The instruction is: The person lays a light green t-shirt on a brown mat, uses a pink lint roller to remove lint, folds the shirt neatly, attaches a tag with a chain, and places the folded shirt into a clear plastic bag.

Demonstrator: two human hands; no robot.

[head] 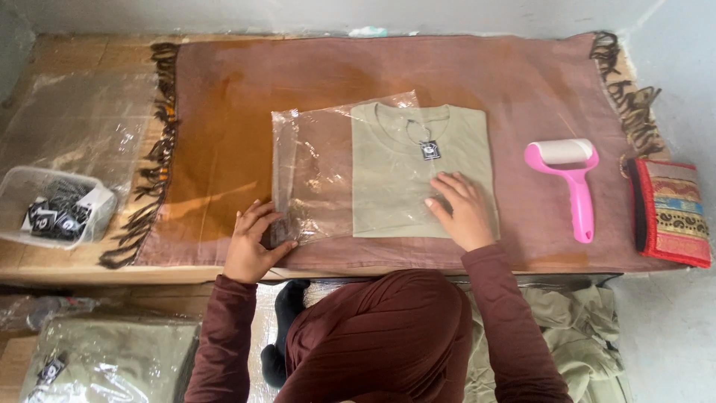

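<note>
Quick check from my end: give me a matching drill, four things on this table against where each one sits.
Things:
1. lint roller
2. plastic tub of tags
3. folded shirt
4. patterned pouch

Places:
A. far left, on bare wood
B. at the table's right edge
C. partly inside the clear bag, under the right hand
D. on the cloth, right of the shirt

Pairs: 1-D, 2-A, 3-C, 4-B

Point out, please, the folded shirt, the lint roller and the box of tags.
folded shirt (395, 186): head view, on its chest
lint roller (576, 195): head view, on its pink handle
box of tags (19, 186): head view, on its clear left wall
</note>
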